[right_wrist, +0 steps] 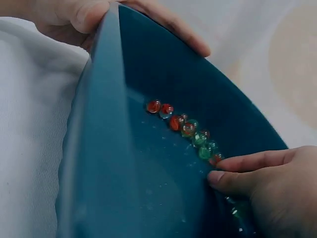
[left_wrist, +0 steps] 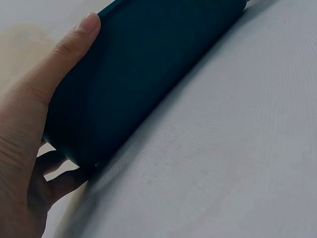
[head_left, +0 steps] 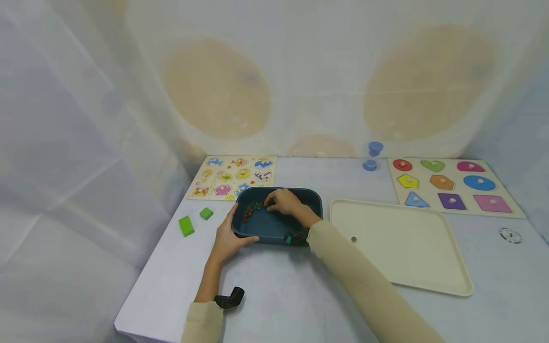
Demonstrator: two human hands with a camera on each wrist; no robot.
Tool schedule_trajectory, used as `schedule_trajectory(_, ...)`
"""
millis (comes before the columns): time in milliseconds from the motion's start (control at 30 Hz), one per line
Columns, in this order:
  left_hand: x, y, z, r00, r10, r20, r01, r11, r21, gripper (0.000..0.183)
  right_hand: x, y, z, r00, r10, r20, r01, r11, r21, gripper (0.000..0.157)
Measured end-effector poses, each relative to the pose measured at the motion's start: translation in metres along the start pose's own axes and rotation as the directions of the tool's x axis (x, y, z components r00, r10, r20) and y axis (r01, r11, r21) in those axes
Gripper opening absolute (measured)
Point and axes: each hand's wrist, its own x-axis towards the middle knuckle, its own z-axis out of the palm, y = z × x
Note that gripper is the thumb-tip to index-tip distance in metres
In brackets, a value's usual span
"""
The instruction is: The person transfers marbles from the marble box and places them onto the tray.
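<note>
A dark blue tub (head_left: 274, 237) stands on the white table. Several red and green glass marbles (right_wrist: 188, 129) lie in a line along its inner wall. With my left hand (head_left: 226, 239) I grip the tub's left end: the thumb (left_wrist: 81, 37) lies along the near side and the other fingers wrap the end. My right hand (head_left: 284, 202) reaches inside the tub. Its thumb and index fingertips (right_wrist: 218, 177) come close together at a red marble (right_wrist: 215, 159); whether they pinch it is hidden.
Right of the tub lies a cream tray (head_left: 411, 247) with one small marble (head_left: 353, 239) on it. Two green blocks (head_left: 186, 226) are at left. Behind are an animal puzzle board (head_left: 233, 176), a shape puzzle board (head_left: 454, 186), a blue hourglass (head_left: 372, 156), and a round chip (head_left: 510, 235).
</note>
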Motion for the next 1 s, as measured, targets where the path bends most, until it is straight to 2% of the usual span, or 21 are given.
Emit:
schedule_trajectory(100,0.002,0.001,0.002,1.000,0.014,0.005,-0.014,1.000,-0.004,0.109,-0.008,0.003,-0.010,0.999,-0.044,-0.030,0.045,0.998,0.034,0.018)
schedule_trajectory(200,0.002,0.003,0.004,1.000,0.008,0.013,-0.007,1.000,-0.009,0.108,-0.025,0.006,-0.029,0.989,-0.111,-0.097,0.122,0.986,0.115,0.019)
schedule_trajectory(300,0.001,0.005,0.003,1.000,-0.015,0.015,0.016,1.000,-0.011,0.109,-0.053,0.013,-0.053,0.971,-0.136,-0.199,0.171,0.971,0.169,0.020)
schedule_trajectory(400,0.000,0.008,0.001,0.999,-0.043,0.012,0.043,0.999,-0.021,0.110,-0.089,0.030,-0.075,0.949,-0.102,-0.299,0.165,0.968,0.192,0.020)
schedule_trajectory(467,0.001,0.009,-0.001,0.998,-0.057,0.010,0.057,0.998,-0.029,0.110,-0.115,0.047,-0.086,0.934,-0.063,-0.352,0.137,0.973,0.187,0.020)
schedule_trajectory(567,0.002,0.010,-0.003,0.998,-0.068,0.012,0.068,0.997,-0.038,0.110,-0.155,0.079,-0.094,0.924,0.032,-0.382,0.044,0.981,0.188,0.022)
schedule_trajectory(767,0.003,0.012,-0.004,0.997,-0.075,0.029,0.077,0.996,-0.044,0.110,-0.226,0.140,-0.086,0.907,0.257,-0.333,-0.217,0.964,0.152,0.029)
schedule_trajectory(867,0.003,0.011,-0.004,0.996,-0.078,0.040,0.080,0.995,-0.053,0.110,-0.251,0.158,-0.078,0.895,0.320,-0.312,-0.301,0.947,0.108,0.028)
schedule_trajectory(1000,0.002,0.010,-0.004,0.995,-0.090,0.053,0.093,0.994,-0.061,0.110,-0.264,0.165,-0.074,0.896,0.321,-0.306,-0.311,0.947,0.082,0.026)
